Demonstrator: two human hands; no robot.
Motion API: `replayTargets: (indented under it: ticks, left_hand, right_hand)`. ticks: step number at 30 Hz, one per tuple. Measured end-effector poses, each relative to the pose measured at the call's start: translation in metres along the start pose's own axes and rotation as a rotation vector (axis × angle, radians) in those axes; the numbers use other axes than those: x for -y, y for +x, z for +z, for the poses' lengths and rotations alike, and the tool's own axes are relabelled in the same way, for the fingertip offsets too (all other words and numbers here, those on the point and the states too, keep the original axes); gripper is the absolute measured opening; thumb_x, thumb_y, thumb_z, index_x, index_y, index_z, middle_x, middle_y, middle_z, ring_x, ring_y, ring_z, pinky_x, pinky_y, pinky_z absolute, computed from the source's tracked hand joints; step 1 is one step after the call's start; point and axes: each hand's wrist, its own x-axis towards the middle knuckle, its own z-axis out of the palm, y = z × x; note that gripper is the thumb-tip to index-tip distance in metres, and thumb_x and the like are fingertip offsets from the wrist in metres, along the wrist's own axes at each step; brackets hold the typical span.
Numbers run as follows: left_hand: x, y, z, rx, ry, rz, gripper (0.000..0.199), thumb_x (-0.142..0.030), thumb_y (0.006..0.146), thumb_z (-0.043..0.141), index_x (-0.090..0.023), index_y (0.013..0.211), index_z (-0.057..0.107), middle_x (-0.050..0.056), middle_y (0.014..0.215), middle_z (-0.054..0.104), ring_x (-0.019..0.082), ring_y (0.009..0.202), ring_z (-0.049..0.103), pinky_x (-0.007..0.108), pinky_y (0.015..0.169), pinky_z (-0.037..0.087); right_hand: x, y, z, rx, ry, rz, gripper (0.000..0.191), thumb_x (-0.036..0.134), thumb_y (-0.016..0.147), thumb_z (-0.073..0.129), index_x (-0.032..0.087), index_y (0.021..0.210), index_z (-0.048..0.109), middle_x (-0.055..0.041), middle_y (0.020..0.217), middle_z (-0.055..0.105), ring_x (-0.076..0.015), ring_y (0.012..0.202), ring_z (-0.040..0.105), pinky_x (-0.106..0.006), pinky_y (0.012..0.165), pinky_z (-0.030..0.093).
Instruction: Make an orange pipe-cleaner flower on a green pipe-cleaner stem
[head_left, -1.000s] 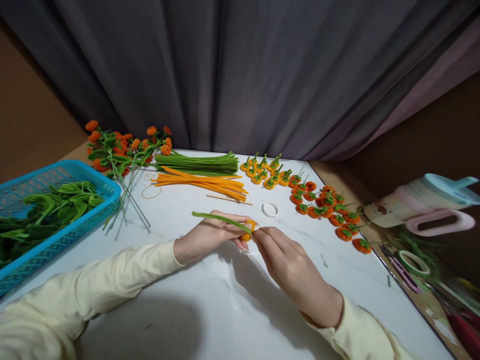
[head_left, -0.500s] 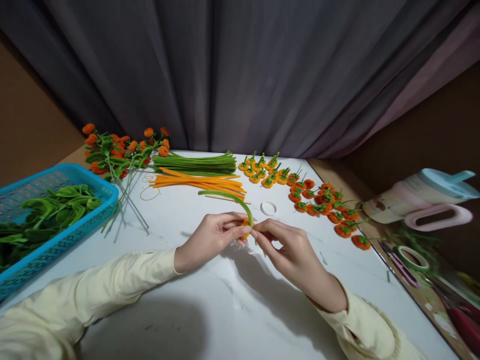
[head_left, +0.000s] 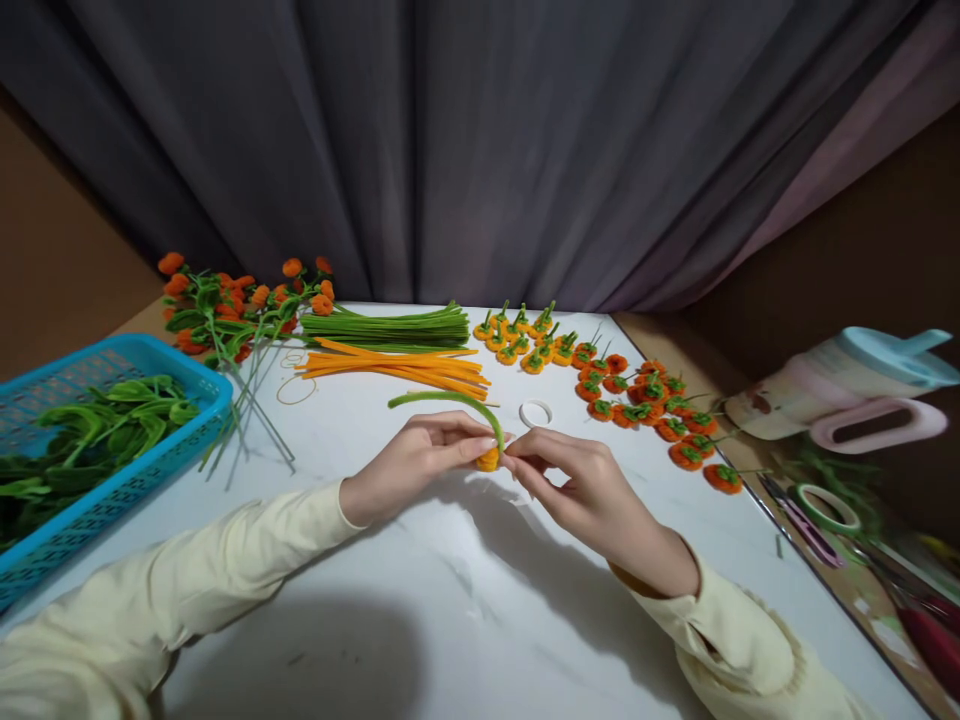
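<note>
Between the fingers of my left hand (head_left: 427, 455) is a small yellow-orange pipe-cleaner pumpkin (head_left: 488, 459). A green pipe cleaner (head_left: 457, 396) rises from it and arcs over to the left above my left hand. My right hand (head_left: 574, 480) pinches at the pumpkin's right side with thumb and forefinger, on the lower end of the green pipe cleaner. The fingertips partly hide that end. Just beyond the hands lie a bundle of orange pipe cleaners (head_left: 390, 368), a bundle of green pipe cleaners (head_left: 386, 327) and a white ring-shaped roll (head_left: 535, 414).
At left stands a blue basket (head_left: 150, 425) of green leaves (head_left: 112, 425); behind it lie orange flowers with stems (head_left: 232, 300). Yellow pieces (head_left: 517, 338) and orange pieces (head_left: 637, 400) with green tops spread at back right. Farther right are a tumbler (head_left: 832, 390), green tape (head_left: 829, 508) and scissors (head_left: 814, 535).
The pumpkin has turned a little, so more of its ribbed side shows. The green pipe cleaner's free end has shifted slightly left and down. Both hands keep their hold.
</note>
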Motion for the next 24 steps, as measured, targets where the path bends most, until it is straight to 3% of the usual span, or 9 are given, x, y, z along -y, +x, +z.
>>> replayTargets:
  ticks: [4, 7, 13, 18, 24]
  left_hand:
    - [0.001, 0.002, -0.001, 0.040, -0.076, -0.053, 0.025, -0.026, 0.076, 0.069, -0.014, 0.098, 0.067, 0.007, 0.100, 0.068, 0.018, 0.097, 0.061, 0.027, 0.086, 0.047]
    - [0.003, 0.001, -0.001, 0.018, -0.020, -0.034, 0.027, -0.026, 0.076, 0.069, -0.012, 0.098, 0.067, 0.009, 0.101, 0.069, 0.019, 0.097, 0.061, 0.030, 0.088, 0.047]
    - [0.009, -0.003, 0.004, -0.097, 0.033, 0.044, 0.029, -0.025, 0.071, 0.072, -0.012, 0.096, 0.066, 0.009, 0.101, 0.069, 0.022, 0.098, 0.062, 0.031, 0.086, 0.049]
    - [0.011, -0.006, 0.007, -0.077, 0.040, 0.068, 0.033, -0.028, 0.076, 0.067, -0.011, 0.105, 0.063, 0.010, 0.105, 0.068, 0.021, 0.098, 0.063, 0.032, 0.089, 0.048]
    - [0.018, 0.000, 0.002, -0.055, -0.103, -0.043, 0.047, -0.029, 0.077, 0.069, -0.011, 0.119, 0.058, 0.013, 0.117, 0.063, 0.023, 0.110, 0.057, 0.035, 0.097, 0.042]
  right_hand:
    - [-0.002, -0.002, 0.003, -0.029, -0.069, -0.101, 0.014, 0.014, 0.089, 0.048, 0.014, 0.083, 0.060, -0.0045, 0.073, 0.061, -0.0106, 0.061, 0.053, -0.020, 0.055, 0.040]
    - [-0.002, -0.002, 0.005, -0.041, -0.059, -0.076, 0.015, 0.016, 0.089, 0.048, 0.015, 0.081, 0.060, -0.0040, 0.072, 0.061, -0.0107, 0.060, 0.053, -0.021, 0.055, 0.040]
    - [0.001, 0.000, 0.010, -0.054, 0.195, 0.219, 0.019, 0.027, 0.086, 0.054, 0.015, 0.074, 0.062, -0.0023, 0.064, 0.060, -0.0103, 0.054, 0.052, -0.021, 0.050, 0.042]
    - [0.000, 0.004, 0.009, 0.010, 0.471, 0.437, 0.026, 0.039, 0.078, 0.061, 0.014, 0.074, 0.063, -0.0005, 0.061, 0.058, -0.0087, 0.047, 0.051, -0.020, 0.044, 0.044]
    - [0.000, 0.009, -0.001, 0.063, 0.468, 0.463, 0.035, 0.047, 0.078, 0.061, 0.013, 0.071, 0.064, 0.0001, 0.057, 0.057, -0.0088, 0.048, 0.052, -0.020, 0.050, 0.046]
